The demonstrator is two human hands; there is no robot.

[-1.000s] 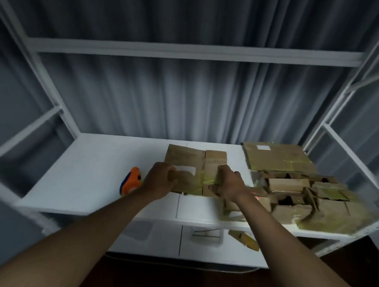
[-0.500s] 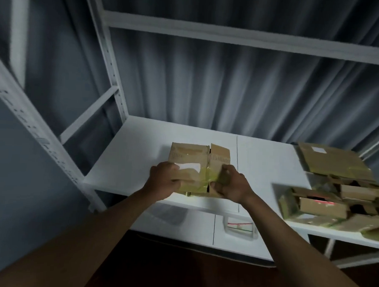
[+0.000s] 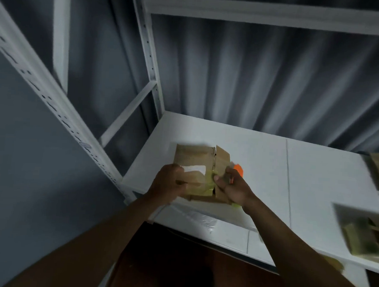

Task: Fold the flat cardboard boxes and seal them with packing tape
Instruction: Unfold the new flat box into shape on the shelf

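White shelf (image 3: 270, 168) now tilted; both hands (image 3: 167, 185) (image 3: 232, 186) keep their grip on box (image 3: 196, 165).

View swings left and down: the left shelf upright now fills the left side, and the pile of cardboard (image 3: 373, 236) slides to the right edge, blurred. The cardboard box (image 3: 201, 172), gripped by left hand (image 3: 168, 187) and right hand (image 3: 233, 188), now sits over the table's (image 3: 270, 168) front-left corner instead of mid-front edge. The orange tape dispenser (image 3: 238, 167), seen left of the hands a second ago, peeks out just behind the right hand.
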